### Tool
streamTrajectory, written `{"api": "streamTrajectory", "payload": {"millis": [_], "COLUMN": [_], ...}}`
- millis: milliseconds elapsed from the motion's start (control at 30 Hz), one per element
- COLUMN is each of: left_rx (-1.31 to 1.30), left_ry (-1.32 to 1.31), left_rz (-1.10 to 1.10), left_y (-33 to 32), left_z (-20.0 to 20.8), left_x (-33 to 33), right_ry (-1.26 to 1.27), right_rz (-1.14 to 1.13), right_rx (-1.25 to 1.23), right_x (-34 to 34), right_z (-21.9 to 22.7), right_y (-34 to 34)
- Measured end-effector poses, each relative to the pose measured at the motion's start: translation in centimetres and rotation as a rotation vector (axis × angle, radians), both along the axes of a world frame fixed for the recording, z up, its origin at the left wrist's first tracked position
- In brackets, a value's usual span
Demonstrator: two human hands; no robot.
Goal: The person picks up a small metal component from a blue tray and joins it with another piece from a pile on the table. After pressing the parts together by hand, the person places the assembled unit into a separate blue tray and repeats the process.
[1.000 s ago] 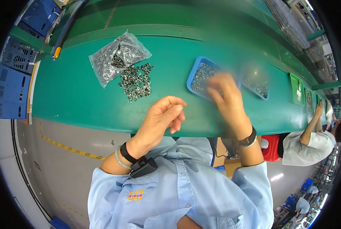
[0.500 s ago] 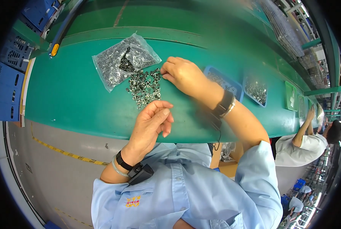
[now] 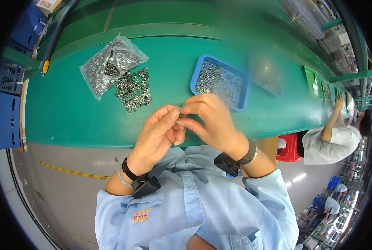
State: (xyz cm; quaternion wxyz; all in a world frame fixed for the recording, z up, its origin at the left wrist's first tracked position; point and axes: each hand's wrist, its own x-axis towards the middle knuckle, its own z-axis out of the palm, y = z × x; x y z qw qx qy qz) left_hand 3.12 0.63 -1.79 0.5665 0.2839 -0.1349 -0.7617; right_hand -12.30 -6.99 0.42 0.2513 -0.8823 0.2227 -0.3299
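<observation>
My left hand [image 3: 156,132] and my right hand [image 3: 210,121] meet fingertip to fingertip above the front part of the green table. Both are closed in a pinch. A tiny dark piece [image 3: 181,114] shows between the fingertips, too small and covered to name. To the left lies a loose pile of small shiny metal parts [image 3: 134,89]. Against that pile rests a clear plastic bag [image 3: 98,68] full of similar small parts. Right of my hands, a blue tray [image 3: 246,93] holds many small metal pieces.
The green table [image 3: 82,131] spans the front. Farther right are a blurred second tray [image 3: 269,79] and a green tray [image 3: 314,83]. Blue crates [image 3: 7,112] stand at the left. A co-worker in a white top [image 3: 332,143] sits at the right, near a red stool [image 3: 289,148].
My right hand has left the edge of the metal pile and come back to my left hand, so the fingertips now touch. The view has shifted somewhat to the right.
</observation>
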Motion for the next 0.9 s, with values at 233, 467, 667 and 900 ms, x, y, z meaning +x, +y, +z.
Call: {"api": "streamTrajectory", "payload": {"millis": [233,467,667,900], "left_rx": [-0.066,-0.078,-0.057,-0.071], "left_ry": [-0.252,-0.415,-0.337,-0.324], "left_rz": [0.03,0.072,0.04,0.054], "left_y": [-0.2,-0.3,-0.3,-0.4], "left_z": [0.5,0.9,1.2,0.7], "left_x": [-1.7,-2.7,-2.6,-2.7], "right_ry": [-0.115,-0.118,-0.088,-0.159], "right_rz": [-0.108,-0.146,-0.136,-0.152], "right_rx": [0.153,0.012,-0.042,-0.051], "right_x": [-1.9,-2.5,-2.8,-2.9], "right_z": [-0.5,-1.4,-1.1,-1.1], "right_y": [1.2,1.0,0.7,1.0]}}
